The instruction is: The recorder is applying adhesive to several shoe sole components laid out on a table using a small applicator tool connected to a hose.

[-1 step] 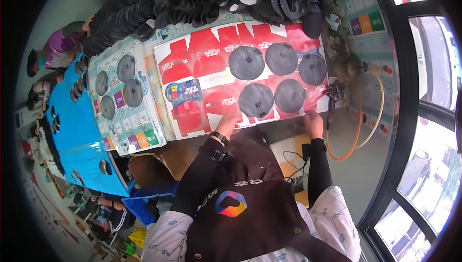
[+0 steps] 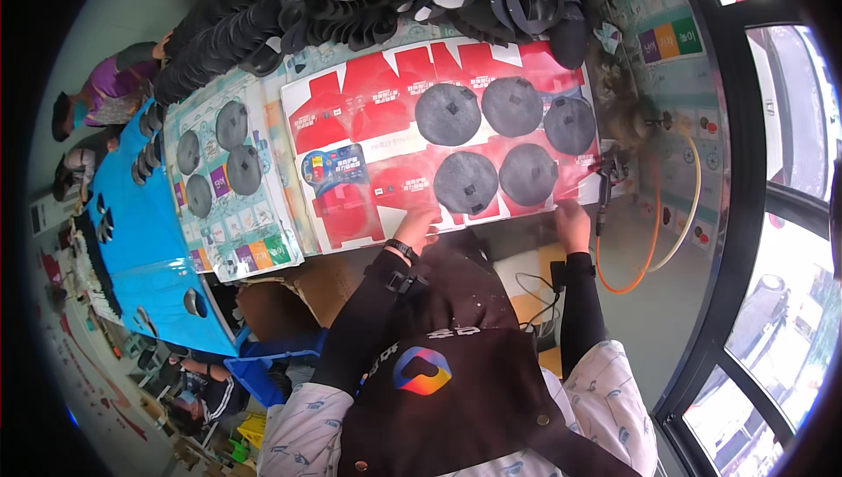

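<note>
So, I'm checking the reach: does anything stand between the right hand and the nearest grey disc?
Nothing visible does: only red-and-white board lies between the right hand and that grey disc. The dark tool is off to the right.

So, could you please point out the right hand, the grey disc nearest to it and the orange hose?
Right hand (image 2: pixel 573 225): head view, middle of the hand.
Grey disc (image 2: pixel 528 176): head view, middle of its upper face.
Orange hose (image 2: pixel 624 290): head view, lowest part of its bend.
</note>
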`<state>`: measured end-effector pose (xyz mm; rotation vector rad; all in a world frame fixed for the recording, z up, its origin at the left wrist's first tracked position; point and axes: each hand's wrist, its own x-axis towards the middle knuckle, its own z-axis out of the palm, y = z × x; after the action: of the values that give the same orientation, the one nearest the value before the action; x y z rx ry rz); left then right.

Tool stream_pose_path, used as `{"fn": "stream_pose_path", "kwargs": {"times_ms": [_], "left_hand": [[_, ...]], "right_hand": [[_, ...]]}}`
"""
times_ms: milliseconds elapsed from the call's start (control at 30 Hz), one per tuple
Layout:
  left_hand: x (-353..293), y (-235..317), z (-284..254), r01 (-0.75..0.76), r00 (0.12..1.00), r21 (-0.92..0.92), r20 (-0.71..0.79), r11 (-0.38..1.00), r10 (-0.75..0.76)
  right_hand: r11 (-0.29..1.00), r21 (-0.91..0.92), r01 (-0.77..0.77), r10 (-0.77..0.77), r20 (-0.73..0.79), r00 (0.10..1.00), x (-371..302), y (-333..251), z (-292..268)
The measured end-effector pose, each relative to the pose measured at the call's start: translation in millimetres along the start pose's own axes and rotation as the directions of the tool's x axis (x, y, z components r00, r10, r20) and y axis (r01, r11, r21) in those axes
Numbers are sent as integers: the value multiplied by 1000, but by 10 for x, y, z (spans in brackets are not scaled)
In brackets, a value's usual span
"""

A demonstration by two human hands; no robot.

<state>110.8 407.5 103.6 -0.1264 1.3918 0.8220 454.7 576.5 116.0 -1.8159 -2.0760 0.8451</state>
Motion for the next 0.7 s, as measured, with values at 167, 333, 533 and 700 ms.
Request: {"fn": "stream_pose_path", "kwargs": {"times_ms": [167, 333, 533, 700], "left_hand": [[181, -90, 230, -127, 942, -70, -322, 989, 98], [380, -198, 231, -167, 914, -16, -377, 986, 148], [457, -186, 302, -109, 929, 105, -342, 989, 138], [400, -101, 433, -52, 898, -21, -439, 998, 37]], "right_hand": [[997, 33, -63, 62, 22, 998, 100, 68, 3], [990, 66, -123, 121, 36, 992, 179, 72, 12], [981, 112, -158, 167, -72, 983, 346, 118, 12], [979, 152, -133, 152, -124, 981, 531, 118, 124]]}}
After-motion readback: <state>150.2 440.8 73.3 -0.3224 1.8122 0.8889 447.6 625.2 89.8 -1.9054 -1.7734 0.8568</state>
